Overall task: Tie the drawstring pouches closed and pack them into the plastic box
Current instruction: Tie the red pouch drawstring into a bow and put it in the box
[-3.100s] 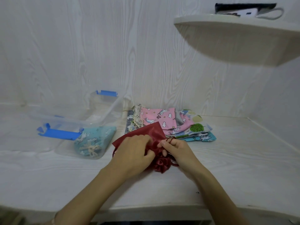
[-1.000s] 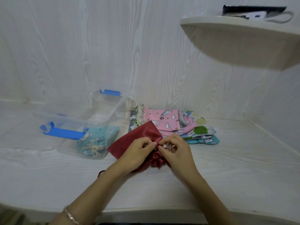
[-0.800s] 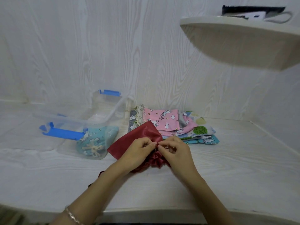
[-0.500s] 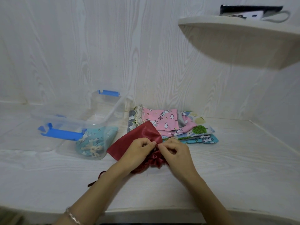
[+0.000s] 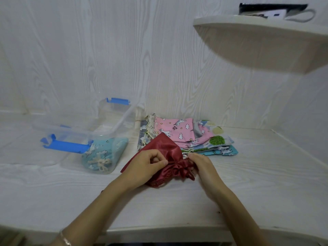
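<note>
As left grip (image 5: 150, 161) and right grip (image 5: 202, 167) draw apart, a bow (image 5: 180, 168) now shows on red pouch (image 5: 163, 146) | both pinch that bow | tie nearly done; plastic box (image 5: 122, 119) next.

Left hand (image 5: 150, 166): mine, fingers curled, thumb and forefinger pinching the gathered neck of the red pouch (image 5: 165, 146). Right hand (image 5: 204, 168): mine, back upward, fingertips tucked in at the same neck, apparently pinching it too, though hidden. Forearms: bare, converging from below.
</note>
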### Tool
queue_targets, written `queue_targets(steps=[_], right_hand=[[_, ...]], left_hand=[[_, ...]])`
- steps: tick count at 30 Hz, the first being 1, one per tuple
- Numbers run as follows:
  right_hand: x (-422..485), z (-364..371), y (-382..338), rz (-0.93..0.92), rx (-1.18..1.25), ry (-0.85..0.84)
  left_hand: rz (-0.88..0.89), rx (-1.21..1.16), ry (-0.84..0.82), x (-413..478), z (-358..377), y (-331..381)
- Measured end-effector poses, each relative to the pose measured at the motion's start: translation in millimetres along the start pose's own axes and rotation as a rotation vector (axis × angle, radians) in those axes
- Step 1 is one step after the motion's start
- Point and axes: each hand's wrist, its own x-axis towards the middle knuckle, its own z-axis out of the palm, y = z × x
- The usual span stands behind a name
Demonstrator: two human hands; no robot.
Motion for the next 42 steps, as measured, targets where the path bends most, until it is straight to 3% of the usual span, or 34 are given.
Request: queue_targets(steps=[7,15,21,27,30,33,37,42], right_hand=[[-3,0,4,-0.070,-0.051,-0.043],[-3,-8,-2,0.072,0.237,-0.008],[-6,-10,2,0.070,0.086,-0.017],[-15,-15,5,-0.005,-0.195,-0.098],[-13,-19,-1,-0.010,-0.220,-0.010],[-9,-24,-5,-0.063,-0.451,0.096],[-7,-27,-1,-0.014,-0.651,-0.112],[-9,-33,5,-0.062,-0.569,-0.139]], left_hand=[[-0.026,0.417,0.027,-11,4,11],[0.151,0.681,0.022,-3,8,14],[0.254,0.905,0.027,0,3,19],[0.229,0.964,0.006,-1,-6,7],[0.241,0.949,-0.003,-4,-7,4],[0.247,0.896,0.025,-9,-5,9],[0.221,0.823,-0.002,-13,-2,14],[0.204,0.827,0.018,-11,-3,14]])
